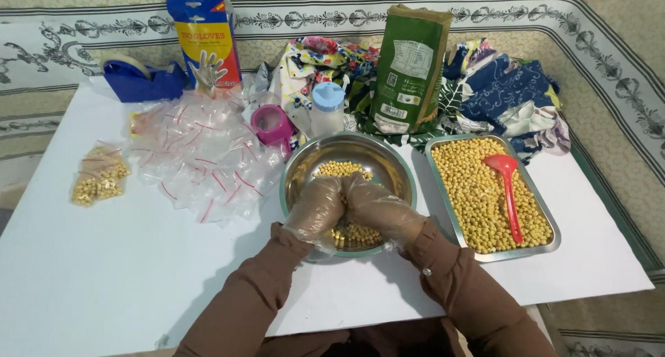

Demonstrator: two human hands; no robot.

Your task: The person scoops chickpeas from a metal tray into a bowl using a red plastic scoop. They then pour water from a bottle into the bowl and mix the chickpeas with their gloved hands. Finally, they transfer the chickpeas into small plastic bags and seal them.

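Both gloved: left hand [315, 210] and right hand [377, 208] cupped together, touching, over soybeans [339, 168] in steel bowl [299, 164] mid-tabletop [104, 260]; actual grip can't tell; tray [551, 245] with red spoon [508, 184] just right

We see a white table [104, 274] bearing a steel bowl [398, 170] at centre, a chickpea tray [547, 242] at right, clear bags [201, 156] at upper left, filled bags [100, 173] at far left, and a blue tape dispenser [142, 80] at top left.

Bowl [398, 164]: glossy metal; tray [547, 225] at 3 o'clock: same; gloves on left hand [317, 210] and right hand [377, 206]: thin clear plastic.
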